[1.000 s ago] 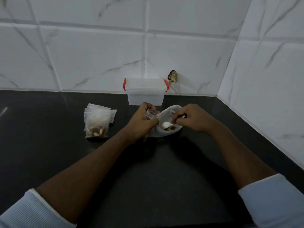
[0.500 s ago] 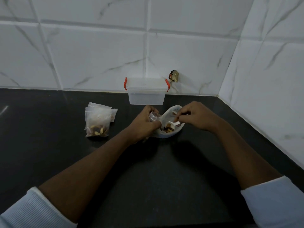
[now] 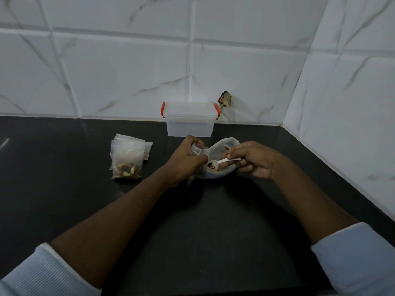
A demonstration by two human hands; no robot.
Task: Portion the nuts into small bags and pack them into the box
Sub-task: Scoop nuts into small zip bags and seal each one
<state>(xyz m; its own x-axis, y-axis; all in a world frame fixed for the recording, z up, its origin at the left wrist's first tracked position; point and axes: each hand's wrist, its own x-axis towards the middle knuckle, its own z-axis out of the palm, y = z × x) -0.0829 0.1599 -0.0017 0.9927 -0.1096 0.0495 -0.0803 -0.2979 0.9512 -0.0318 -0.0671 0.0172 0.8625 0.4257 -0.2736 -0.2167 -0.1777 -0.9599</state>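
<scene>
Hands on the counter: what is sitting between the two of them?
In the head view, an open white pouch of nuts sits between the left hand and right hand, with the loaded spoon held over it.

The curled fingers of the left hand [image 3: 184, 162] hide most of the small clear plastic bag [image 3: 198, 148]. The handle of the white plastic spoon [image 3: 224, 160] is partly covered by the right hand [image 3: 253, 161]. The small brown object [image 3: 225, 99] on the far wall is too small to identify.
</scene>
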